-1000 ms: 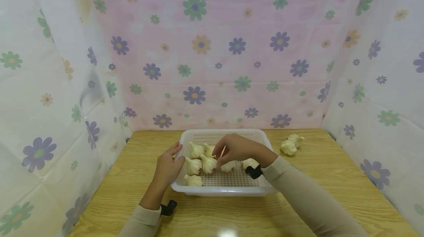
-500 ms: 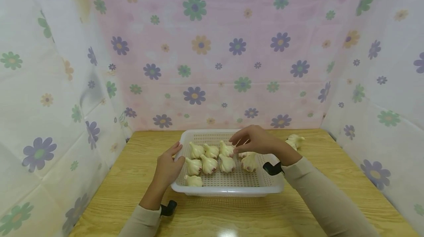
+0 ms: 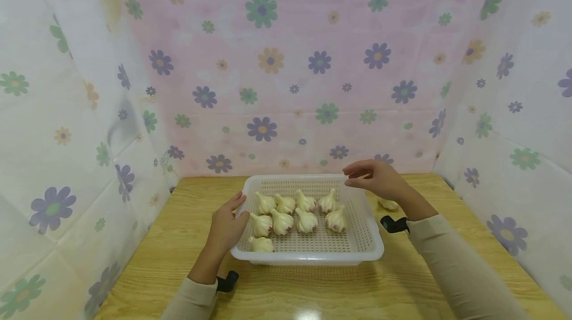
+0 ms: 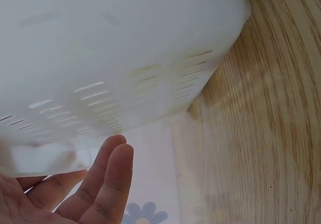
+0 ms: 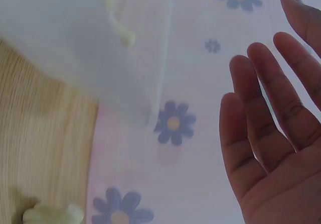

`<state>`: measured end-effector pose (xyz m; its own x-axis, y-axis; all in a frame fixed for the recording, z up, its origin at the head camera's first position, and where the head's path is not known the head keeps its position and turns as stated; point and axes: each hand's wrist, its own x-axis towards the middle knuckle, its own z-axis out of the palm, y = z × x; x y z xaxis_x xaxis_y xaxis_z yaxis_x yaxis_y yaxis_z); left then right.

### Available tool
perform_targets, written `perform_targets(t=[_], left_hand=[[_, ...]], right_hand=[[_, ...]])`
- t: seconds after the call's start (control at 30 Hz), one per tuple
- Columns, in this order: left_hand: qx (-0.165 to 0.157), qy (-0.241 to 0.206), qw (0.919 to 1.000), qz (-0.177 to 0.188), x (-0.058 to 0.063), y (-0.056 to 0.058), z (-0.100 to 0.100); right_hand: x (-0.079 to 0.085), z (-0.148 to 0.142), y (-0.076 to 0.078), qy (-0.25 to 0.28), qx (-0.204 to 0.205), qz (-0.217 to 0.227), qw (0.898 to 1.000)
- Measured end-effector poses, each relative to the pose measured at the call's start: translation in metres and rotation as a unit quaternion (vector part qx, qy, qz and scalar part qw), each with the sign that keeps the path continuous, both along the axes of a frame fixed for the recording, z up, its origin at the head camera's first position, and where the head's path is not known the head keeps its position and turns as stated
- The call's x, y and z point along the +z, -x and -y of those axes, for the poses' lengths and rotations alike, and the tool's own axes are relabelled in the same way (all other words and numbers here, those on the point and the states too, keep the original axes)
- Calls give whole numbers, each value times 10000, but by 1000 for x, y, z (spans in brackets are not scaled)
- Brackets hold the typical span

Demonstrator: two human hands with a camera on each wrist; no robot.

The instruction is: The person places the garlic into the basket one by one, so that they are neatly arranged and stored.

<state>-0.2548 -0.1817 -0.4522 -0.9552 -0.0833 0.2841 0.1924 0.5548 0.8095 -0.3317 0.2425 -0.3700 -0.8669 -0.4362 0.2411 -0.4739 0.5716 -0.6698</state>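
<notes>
In the head view, a white plastic basket (image 3: 308,256) with slotted walls holds several whole garlic bulbs (image 3: 282,222), most with stems pointing away. My left hand (image 3: 227,223) holds its left rim, thumb over the edge. The left wrist view has those fingers (image 4: 111,184) along the outer wall. Above the back right corner hovers my right hand (image 3: 377,179), holding nothing. Its fingers (image 5: 278,118) are spread apart in the right wrist view. Below that hand, garlic (image 3: 388,204) lies on the table, mostly hidden by the hand and wrist.
The basket stands on a wood-grain table (image 3: 178,245). Flower-patterned sheets (image 3: 286,86) rise behind the table and along both sides. Each wrist wears a black camera mount, the right one (image 3: 394,224) just off the basket's right rim.
My right hand has let go of a garlic bulb in the back row, then lifted and moved right, out past the basket's back right corner. The left hand has not moved.
</notes>
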Motion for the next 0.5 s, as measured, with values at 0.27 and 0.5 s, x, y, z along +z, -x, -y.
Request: perform_targets(t=[0.27,0.5], left_hand=[[-21,-39,10000,18,1,0,0],[-7,17,10000,9,1,0,0]], right_hand=[[-16,-42,11,61,-719,-142,9973],[-25,-64,11,-26,-1230,-13,9924]])
